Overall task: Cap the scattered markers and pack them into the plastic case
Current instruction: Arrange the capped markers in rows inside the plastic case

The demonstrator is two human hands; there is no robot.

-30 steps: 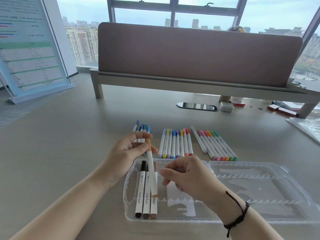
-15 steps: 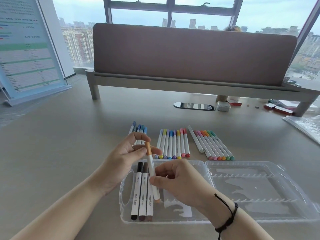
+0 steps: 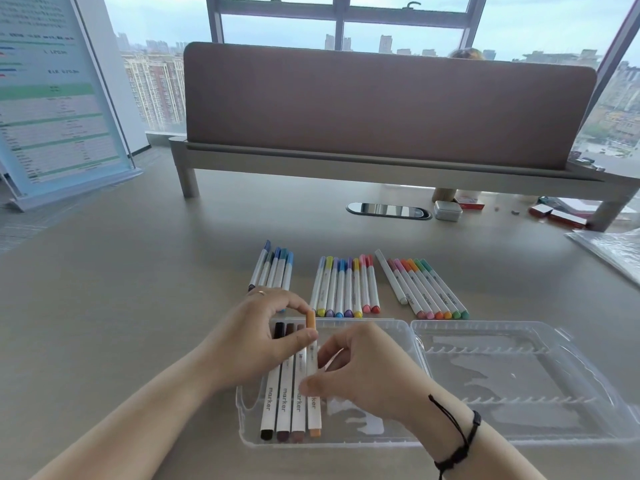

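Head view, looking down at a grey desk (image 3: 138,306). Clear plastic case (image 3: 519,441) lying open near the front edge, both halves flat, left half holding the markers. Four in there so far, side by side at the far-left end: black marker (image 3: 269,403), dark brown marker (image 3: 284,407), lighter brown marker (image 3: 298,407), then the orange marker (image 3: 313,410) rightmost, touching its neighbour.

Left hand (image 3: 256,341) pinching the orange marker's far capped end between thumb and fingertips, ring on one finger. Right hand (image 3: 360,372) curled around the same marker lower down, thumb tip pressed on the barrel about midway; black cord bracelet (image 3: 460,441) on that wrist. So both clamped on the orange one, which looks mostly seated in its slot, far end maybe slightly lifted, hard to say.

Beyond the case, three bunches lying on the desk, all apparently capped: blue markers (image 3: 275,268) on the left, partly behind the left hand; a mixed row (image 3: 346,289) in the middle; a fanned pastel row (image 3: 426,289) on the right with one white marker (image 3: 391,277) beside it.

Farther back, a brown divider panel (image 3: 381,105) on a raised shelf, a small tin (image 3: 447,211), a standing poster (image 3: 52,98) far left.
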